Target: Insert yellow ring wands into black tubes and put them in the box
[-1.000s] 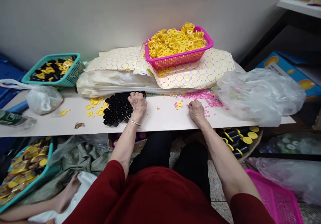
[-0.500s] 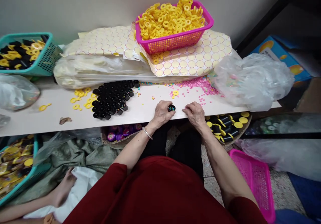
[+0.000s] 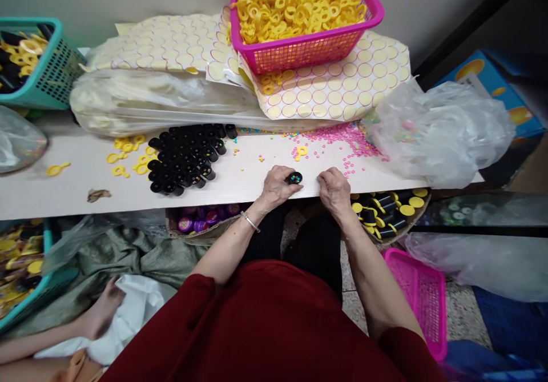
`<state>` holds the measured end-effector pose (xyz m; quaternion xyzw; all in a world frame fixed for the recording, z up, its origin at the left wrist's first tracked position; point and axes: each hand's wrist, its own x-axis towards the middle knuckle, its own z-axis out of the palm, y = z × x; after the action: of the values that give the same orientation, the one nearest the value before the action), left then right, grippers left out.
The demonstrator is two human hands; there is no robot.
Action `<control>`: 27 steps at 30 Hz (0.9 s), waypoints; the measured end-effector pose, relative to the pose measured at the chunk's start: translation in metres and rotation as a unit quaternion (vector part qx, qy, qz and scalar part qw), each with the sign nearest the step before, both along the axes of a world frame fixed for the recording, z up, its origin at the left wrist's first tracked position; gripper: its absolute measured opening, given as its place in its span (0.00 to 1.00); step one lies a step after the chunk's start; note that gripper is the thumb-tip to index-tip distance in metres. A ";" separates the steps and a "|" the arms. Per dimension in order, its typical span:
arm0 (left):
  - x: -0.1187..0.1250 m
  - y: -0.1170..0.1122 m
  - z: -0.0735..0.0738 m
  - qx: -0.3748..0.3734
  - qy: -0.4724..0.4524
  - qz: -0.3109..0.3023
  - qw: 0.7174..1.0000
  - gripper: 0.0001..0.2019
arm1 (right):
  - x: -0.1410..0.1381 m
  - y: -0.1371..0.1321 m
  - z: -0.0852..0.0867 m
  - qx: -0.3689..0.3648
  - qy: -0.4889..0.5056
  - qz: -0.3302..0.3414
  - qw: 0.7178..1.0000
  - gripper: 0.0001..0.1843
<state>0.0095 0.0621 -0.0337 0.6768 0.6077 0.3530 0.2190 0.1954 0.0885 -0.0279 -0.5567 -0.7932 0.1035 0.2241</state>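
Observation:
My left hand (image 3: 277,188) is closed around a small black cup (image 3: 295,178) near the front edge of the white table (image 3: 240,188); coloured bits show inside its mouth. A short gap to the right, my right hand (image 3: 334,189) has its fingers pinched together, and whatever they hold is too small to name. Beyond the hands lie scattered pink beads (image 3: 349,136) and a yellow ring with a short handle (image 3: 302,151). A tight group of black cups (image 3: 184,162) stands left of my left hand, several with coloured bits inside.
A pink basket (image 3: 308,56) of yellow ring pieces rests on sticker sheets (image 3: 338,93) at the back. A plastic bag (image 3: 449,136) lies right. Below the table edge are a box of black and yellow tubes (image 3: 387,213) and purple round items (image 3: 209,216). Another person's foot (image 3: 105,308) shows lower left.
The view has shifted slightly, so the table things sit higher in the picture. My right hand is a little farther from the cup; the left keeps hold of it.

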 end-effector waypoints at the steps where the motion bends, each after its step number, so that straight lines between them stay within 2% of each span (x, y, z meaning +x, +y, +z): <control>1: 0.000 0.000 0.000 0.001 0.004 -0.004 1.000 0.15 | -0.002 0.000 0.003 -0.007 -0.015 0.003 1.000 0.12; 4: 0.000 0.000 -0.001 0.005 0.013 -0.007 1.000 0.14 | -0.007 0.002 0.011 -0.057 -0.038 -0.012 0.998 0.11; 9: 0.000 0.000 -0.004 0.005 0.020 -0.009 1.000 0.14 | -0.009 0.019 0.018 -0.151 0.004 -0.105 0.983 0.07; 12: 0.000 0.000 -0.005 0.010 0.020 -0.013 1.000 0.14 | -0.005 0.024 0.018 -0.169 0.039 -0.108 0.979 0.09; 16: -0.001 -0.001 -0.003 0.014 0.013 -0.019 1.000 0.13 | 0.001 0.018 0.013 -0.141 0.087 -0.048 0.985 0.12; 20: 0.000 -0.001 -0.002 0.008 0.015 -0.013 1.000 0.13 | -0.001 0.005 0.011 -0.081 0.052 -0.019 0.995 0.09; 24: 0.002 0.000 -0.002 0.003 0.024 -0.018 1.000 0.12 | -0.011 -0.004 0.017 -0.032 0.102 -0.002 0.994 0.08; 27: 0.003 -0.001 -0.002 0.010 0.029 -0.025 0.999 0.11 | -0.023 -0.009 0.027 -0.007 0.152 0.051 0.987 0.08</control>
<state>0.0125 0.0611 -0.0360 0.7037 0.5932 0.3338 0.2037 0.1720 0.0798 -0.0011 -0.4951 -0.7765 0.2038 0.3322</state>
